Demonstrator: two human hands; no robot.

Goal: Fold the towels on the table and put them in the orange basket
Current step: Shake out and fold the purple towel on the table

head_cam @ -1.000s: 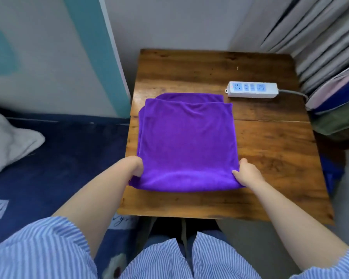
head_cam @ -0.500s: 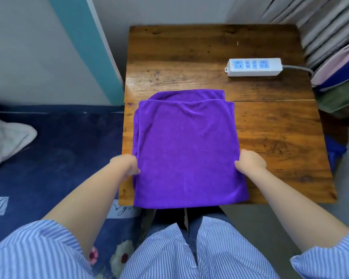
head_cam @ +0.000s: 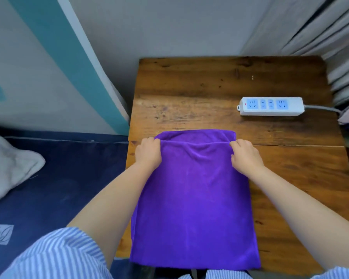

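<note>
A purple towel [head_cam: 193, 202], folded into a long rectangle, lies on the wooden table [head_cam: 210, 83] with its near end hanging over the front edge. My left hand [head_cam: 148, 154] pinches the upper layer at the far left corner. My right hand [head_cam: 245, 155] pinches the same layer at the far right corner. A strip of the lower layer shows beyond my fingers. No orange basket is in view.
A white power strip [head_cam: 270, 106] with a grey cable lies at the table's back right. A dark blue bed surface [head_cam: 54, 188] with a white cloth [head_cam: 8, 166] is to the left. Curtains and stacked fabrics stand at the right edge.
The towel has slid toward me and now hangs over the front edge. Both hands have moved from its near corners up the sides to the far corners.
</note>
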